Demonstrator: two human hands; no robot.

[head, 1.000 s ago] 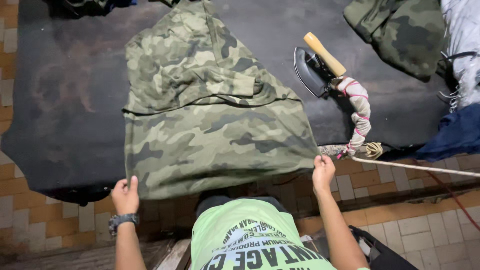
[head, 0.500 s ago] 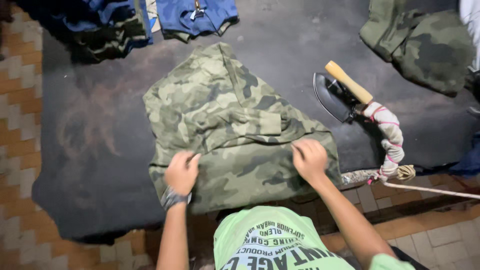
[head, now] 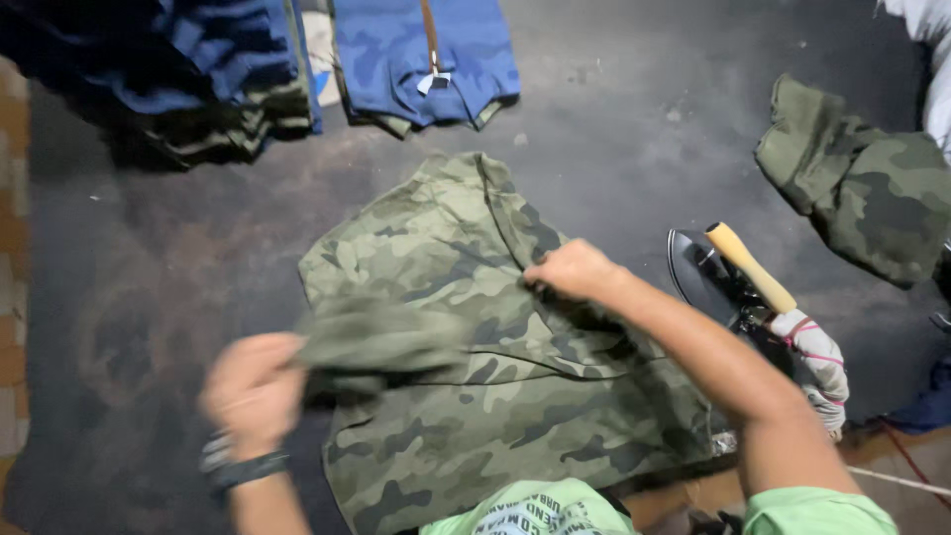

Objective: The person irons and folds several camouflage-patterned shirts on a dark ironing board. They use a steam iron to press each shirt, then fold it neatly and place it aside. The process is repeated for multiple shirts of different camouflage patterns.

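Two bare hands work a green camouflage shirt [head: 475,396] lying near the front edge of the dark padded table [head: 614,119]. The left hand [head: 253,391], blurred, is closed on a bunched fold of the shirt's left side, lifted off the cloth. The right hand [head: 573,272] pinches fabric at the shirt's middle. An iron [head: 728,282] with a yellow handle rests just right of the shirt. Folded blue garments [head: 426,54] lie along the far edge; another camouflage garment [head: 862,183] sits toward the right edge.

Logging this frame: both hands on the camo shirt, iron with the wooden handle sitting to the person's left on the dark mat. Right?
Not quite. The head view shows the iron to the person's right, not left. The left hand and right hand are both on the camo shirt, on the dark mat.
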